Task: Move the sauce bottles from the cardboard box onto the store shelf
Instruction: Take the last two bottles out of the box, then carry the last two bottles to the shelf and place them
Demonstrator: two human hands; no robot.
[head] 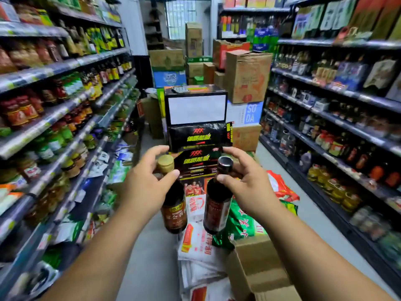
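Dark bottles (pixel 174 205), hanging below left hand (pixel 145 187), right hand (pixel 249 190)

Narrow aisle of a small grocery shop. Long grey metal shelves (pixel 102 56) on the left carry red-lidded sauce jars (pixel 19 111) and white price labels (pixel 48 72). Dark shelves (pixel 325 85) opposite hold bottles. Brown cardboard cartons (pixel 247 77) are stacked at the far end.

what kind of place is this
Probably a small grocery shop's aisle: grey metal shelves crowded with jars and bottles on both sides, and stacked brown cardboard boxes at the far end.
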